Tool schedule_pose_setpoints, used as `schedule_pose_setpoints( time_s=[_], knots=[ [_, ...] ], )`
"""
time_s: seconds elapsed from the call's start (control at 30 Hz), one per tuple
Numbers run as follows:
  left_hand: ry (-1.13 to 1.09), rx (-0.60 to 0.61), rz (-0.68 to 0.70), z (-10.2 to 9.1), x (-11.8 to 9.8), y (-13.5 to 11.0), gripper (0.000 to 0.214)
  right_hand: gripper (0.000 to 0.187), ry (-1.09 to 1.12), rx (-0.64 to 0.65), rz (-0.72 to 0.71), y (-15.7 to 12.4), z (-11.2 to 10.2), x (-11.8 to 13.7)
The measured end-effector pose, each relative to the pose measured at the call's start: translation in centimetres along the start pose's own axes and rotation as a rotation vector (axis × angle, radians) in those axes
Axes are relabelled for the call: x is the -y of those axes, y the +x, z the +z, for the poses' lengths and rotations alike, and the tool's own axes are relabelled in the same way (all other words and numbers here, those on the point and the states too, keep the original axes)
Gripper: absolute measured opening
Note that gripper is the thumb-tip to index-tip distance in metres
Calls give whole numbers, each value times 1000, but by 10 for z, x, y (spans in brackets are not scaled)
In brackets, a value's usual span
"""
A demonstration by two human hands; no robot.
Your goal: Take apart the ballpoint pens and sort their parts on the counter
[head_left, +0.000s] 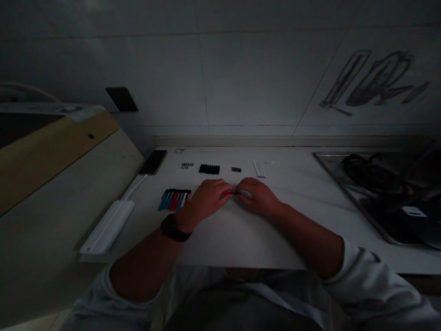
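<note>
My left hand (pixel 208 196) is closed, its fingertips pinching a slim red pen barrel (pixel 225 192) just above the white counter. From the other side, my right hand (pixel 259 196) pinches the dark end piece (pixel 237 193) in line with the barrel. Whether the two parts are joined is too dark and small to tell. Beside my left wrist lies a row of blue, red and white pen barrels (pixel 175 200) with black ends. Beyond my hands are black tube-like parts (pixel 209 169), small springs (pixel 187 165), small dark pieces (pixel 236 169) and thin white refills (pixel 258 168).
A phone (pixel 154 162) and a white power strip (pixel 108 227) with its cable lie on the counter (pixel 241 243) at left, near a pale panel (pixel 86 184). A dark metal-rimmed hob (pixel 372 202) is at right. The tiled wall (pixel 248 82) closes the back.
</note>
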State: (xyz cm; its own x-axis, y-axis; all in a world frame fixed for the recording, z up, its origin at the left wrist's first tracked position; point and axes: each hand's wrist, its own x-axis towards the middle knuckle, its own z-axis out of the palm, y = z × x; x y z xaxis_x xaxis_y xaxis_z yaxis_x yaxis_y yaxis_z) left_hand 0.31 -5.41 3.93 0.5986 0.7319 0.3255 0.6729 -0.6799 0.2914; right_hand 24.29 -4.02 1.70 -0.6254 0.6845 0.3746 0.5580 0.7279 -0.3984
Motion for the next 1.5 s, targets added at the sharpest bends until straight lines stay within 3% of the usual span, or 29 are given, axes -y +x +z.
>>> schedule_pose_setpoints(
  time_s=[0.17,0.3,0.43,0.5,0.6,0.8,1.03,1.23,1.5],
  knots=[
    [-218,-161,-127,-1,-2,0,21,15,89,3,31,1,2,-3],
    [-320,-183,-162,3,-8,1,31,15,212,20,36,1,7,0],
    [-363,-247,-135,9,-8,2,50,16,476,22,197,3,13,-2],
    [-356,-305,-145,11,-4,3,45,19,709,-10,297,5,13,-6],
    [-335,-302,-129,12,1,4,19,26,1006,-96,382,7,10,-9],
    [-390,-197,-21,22,3,7,10,31,1217,-165,520,8,10,-5],
    [-367,-206,-12,29,3,7,5,34,1235,-184,587,9,10,-4],
    [-345,-239,-35,21,0,7,3,33,1089,-241,516,10,10,-7],
    [-322,-221,-36,22,1,6,3,33,1003,-261,538,9,8,-9]
  ],
)
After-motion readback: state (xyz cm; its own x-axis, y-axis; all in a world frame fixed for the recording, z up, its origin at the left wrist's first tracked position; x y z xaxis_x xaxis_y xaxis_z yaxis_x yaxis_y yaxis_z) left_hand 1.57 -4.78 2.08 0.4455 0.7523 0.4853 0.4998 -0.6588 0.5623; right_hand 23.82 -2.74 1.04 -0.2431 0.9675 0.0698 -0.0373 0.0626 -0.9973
